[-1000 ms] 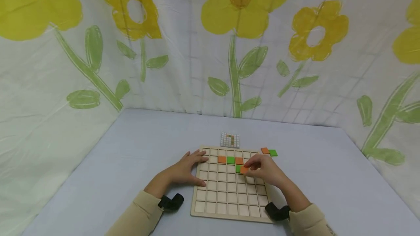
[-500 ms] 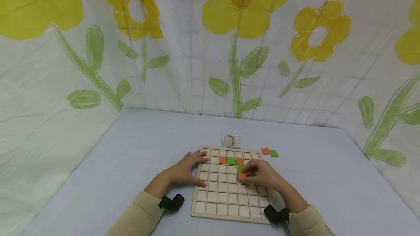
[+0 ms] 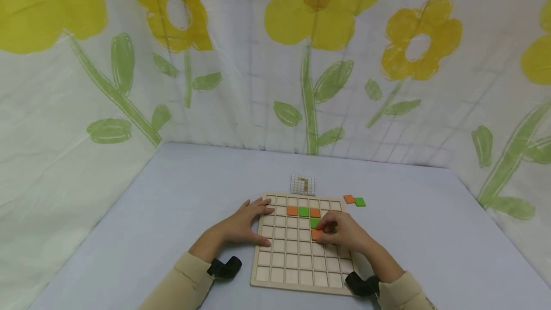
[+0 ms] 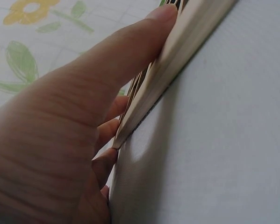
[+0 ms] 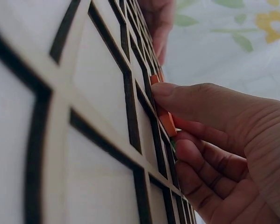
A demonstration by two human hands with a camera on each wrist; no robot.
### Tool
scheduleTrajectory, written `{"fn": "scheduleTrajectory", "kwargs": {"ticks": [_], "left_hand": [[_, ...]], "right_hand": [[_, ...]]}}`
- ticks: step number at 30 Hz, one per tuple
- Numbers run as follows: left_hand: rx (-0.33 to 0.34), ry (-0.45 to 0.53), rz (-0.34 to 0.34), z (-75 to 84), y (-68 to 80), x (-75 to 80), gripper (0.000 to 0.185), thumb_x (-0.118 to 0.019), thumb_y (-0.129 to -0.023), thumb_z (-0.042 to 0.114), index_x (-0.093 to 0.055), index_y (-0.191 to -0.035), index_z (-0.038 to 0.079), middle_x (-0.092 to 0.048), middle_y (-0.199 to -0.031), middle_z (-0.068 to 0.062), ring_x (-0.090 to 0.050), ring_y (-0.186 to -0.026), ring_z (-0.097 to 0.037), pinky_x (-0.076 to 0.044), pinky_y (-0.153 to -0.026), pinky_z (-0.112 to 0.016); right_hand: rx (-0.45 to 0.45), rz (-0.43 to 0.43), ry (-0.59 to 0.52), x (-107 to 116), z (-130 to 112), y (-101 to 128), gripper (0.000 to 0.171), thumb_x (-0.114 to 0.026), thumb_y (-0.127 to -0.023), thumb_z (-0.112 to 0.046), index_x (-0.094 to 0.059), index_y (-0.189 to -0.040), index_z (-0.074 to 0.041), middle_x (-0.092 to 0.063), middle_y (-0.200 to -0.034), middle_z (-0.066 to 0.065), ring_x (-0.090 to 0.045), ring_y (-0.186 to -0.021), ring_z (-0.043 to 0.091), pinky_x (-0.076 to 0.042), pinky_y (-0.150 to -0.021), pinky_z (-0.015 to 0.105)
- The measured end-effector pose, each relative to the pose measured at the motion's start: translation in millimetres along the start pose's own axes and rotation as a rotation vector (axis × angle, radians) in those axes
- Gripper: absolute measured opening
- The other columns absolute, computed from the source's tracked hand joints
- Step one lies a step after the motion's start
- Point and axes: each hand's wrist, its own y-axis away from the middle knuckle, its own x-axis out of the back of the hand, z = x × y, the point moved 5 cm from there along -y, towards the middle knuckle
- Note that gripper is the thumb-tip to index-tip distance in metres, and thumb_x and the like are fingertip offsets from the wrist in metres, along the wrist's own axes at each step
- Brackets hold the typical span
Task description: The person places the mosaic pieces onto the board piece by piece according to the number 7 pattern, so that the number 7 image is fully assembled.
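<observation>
On the table lies a wooden grid board (image 3: 292, 258) with square cells. My right hand (image 3: 346, 231) pinches an orange square tile (image 3: 316, 234) at a cell right of the middle; in the right wrist view the thumb lies against this orange tile (image 5: 167, 122), which looks slightly tipped over the grid. Just behind it sits a green tile (image 3: 315, 223), partly covered by my fingers. A row of orange (image 3: 292, 211), green (image 3: 303, 212) and orange (image 3: 314, 213) tiles fills cells farther back. My left hand (image 3: 242, 223) rests spread along the board's left edge, thumb and fingers touching the rim (image 4: 154, 84).
Beyond the board lies a small pattern card (image 3: 303, 184) printed with a coloured grid. Off the board's far right corner are a loose orange tile (image 3: 349, 199) and a loose green tile (image 3: 359, 202), touching. A flower-printed curtain (image 3: 232, 61) hangs behind the table.
My right hand has moved slightly toward me with the orange tile, from over the green tile to the cell in front of it. The left hand stays at the board's edge.
</observation>
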Motion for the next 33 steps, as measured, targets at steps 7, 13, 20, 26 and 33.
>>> {"fn": "scheduleTrajectory", "kwargs": {"ticks": [7,13,20,26,33], "left_hand": [[0.008,-0.009,0.0,0.8,0.3,0.2,0.084,-0.075,-0.068,0.05,-0.043,-0.136,0.013,-0.025,-0.151,-0.006,-0.01,-0.142,-0.025,-0.001,-0.116,-0.047],[0.005,-0.007,0.004,0.2,1.3,0.8,0.084,-0.076,-0.067,0.049,-0.044,-0.136,0.012,-0.025,-0.15,-0.006,-0.01,-0.142,-0.026,-0.001,-0.116,-0.047],[-0.021,0.008,0.004,0.0,0.0,-0.4,0.083,-0.075,-0.068,0.049,-0.044,-0.135,0.011,-0.026,-0.15,-0.008,-0.011,-0.141,-0.028,-0.001,-0.115,-0.05],[-0.016,0.012,0.006,-1.6,-0.3,-1.0,0.083,-0.075,-0.068,0.049,-0.043,-0.136,0.011,-0.025,-0.15,-0.008,-0.011,-0.141,-0.027,-0.001,-0.115,-0.049],[-0.015,0.005,0.001,-2.7,-0.3,-0.8,0.084,-0.075,-0.068,0.051,-0.043,-0.136,0.014,-0.024,-0.151,-0.006,-0.01,-0.142,-0.025,-0.001,-0.116,-0.047]], "right_hand": [[0.003,0.006,-0.014,-1.3,-1.5,-0.4,0.02,-0.076,-0.074,-0.024,-0.066,-0.087,-0.014,-0.059,-0.085,-0.002,-0.053,-0.072,0.003,-0.051,-0.063,0.021],[0.01,0.01,-0.002,-2.0,-2.1,-1.8,0.019,-0.076,-0.074,-0.024,-0.067,-0.087,-0.014,-0.06,-0.084,-0.003,-0.053,-0.072,0.004,-0.05,-0.063,0.021],[0.033,-0.029,0.027,5.4,-5.5,-2.4,0.02,-0.074,-0.076,-0.026,-0.069,-0.091,-0.013,-0.061,-0.085,-0.002,-0.054,-0.072,0.003,-0.051,-0.064,0.021],[0.0,0.011,0.065,32.2,1.0,-6.0,0.026,-0.074,-0.077,-0.023,-0.069,-0.096,-0.006,-0.061,-0.09,0.005,-0.054,-0.076,0.007,-0.05,-0.066,0.023],[-0.15,0.14,0.1,73.1,34.8,-7.8,0.03,-0.072,-0.079,-0.018,-0.066,-0.103,-0.001,-0.062,-0.095,0.01,-0.057,-0.082,0.015,-0.05,-0.067,0.027]]}}
